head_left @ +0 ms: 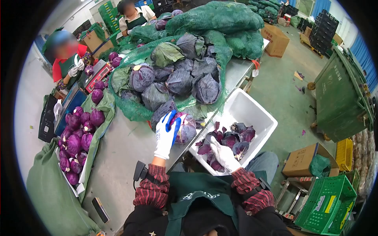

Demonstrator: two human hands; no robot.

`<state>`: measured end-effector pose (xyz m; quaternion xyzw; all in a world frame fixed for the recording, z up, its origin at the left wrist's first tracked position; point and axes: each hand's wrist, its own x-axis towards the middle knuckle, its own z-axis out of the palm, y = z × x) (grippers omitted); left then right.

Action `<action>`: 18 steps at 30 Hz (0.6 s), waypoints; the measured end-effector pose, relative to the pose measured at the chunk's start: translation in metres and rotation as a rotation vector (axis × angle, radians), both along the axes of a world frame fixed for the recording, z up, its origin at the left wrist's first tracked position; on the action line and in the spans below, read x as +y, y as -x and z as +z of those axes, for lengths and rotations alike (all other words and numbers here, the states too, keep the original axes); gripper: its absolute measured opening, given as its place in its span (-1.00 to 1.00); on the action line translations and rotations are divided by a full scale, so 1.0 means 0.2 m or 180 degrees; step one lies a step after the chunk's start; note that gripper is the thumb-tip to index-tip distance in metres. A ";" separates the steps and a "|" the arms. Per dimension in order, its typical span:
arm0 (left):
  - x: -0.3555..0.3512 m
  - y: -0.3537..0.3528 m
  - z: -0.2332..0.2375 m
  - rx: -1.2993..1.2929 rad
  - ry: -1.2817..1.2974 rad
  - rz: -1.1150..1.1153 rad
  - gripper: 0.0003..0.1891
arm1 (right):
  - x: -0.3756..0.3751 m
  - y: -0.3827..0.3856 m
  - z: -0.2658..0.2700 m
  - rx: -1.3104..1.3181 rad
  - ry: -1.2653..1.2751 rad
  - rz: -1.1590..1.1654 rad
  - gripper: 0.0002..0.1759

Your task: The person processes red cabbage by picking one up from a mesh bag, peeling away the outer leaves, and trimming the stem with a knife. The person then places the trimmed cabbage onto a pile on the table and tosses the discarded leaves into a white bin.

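Observation:
My left hand [165, 135], in a white glove with blue-coated fingers, is closed on the side of a partly trimmed red cabbage [186, 131] at the table's edge. My right hand [225, 155], in a white glove, hangs over a white bin [262, 118] with its fingers stretched out among loose dark purple cabbage leaves [230, 139]. I see nothing gripped in it. Just beyond my left hand, a green mesh bag [128, 108] lies spread open, full of untrimmed red cabbages [179, 81] with dull outer leaves.
Trimmed purple cabbages [73, 145] fill a cloth-lined container on the left. Two people work across the metal table [122, 157], one beside a red scale [98, 76]. Full mesh sacks [214, 17] lie behind. A green wheeled bin [342, 94] and green crate [328, 204] stand right.

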<state>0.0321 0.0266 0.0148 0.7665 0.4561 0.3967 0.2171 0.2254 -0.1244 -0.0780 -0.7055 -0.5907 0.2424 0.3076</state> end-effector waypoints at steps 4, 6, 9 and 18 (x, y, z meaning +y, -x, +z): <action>-0.04 0.00 -0.02 0.0111 -0.0183 0.0068 -0.57 | 0.03 0.05 0.04 0.0020 -0.0179 -0.0041 -0.40; -0.10 -0.02 0.02 0.0724 -0.0293 0.0231 -0.50 | 0.14 0.17 0.19 0.0521 -0.0322 -0.0310 -0.33; -0.21 -0.07 0.04 0.1177 -0.0684 0.0346 -0.46 | 0.29 0.25 0.28 0.0017 0.0041 -0.0420 -0.32; -0.17 0.11 -0.01 0.0253 0.0370 0.0155 -0.47 | 0.48 -0.06 -0.18 0.0689 0.0261 -0.1346 -0.54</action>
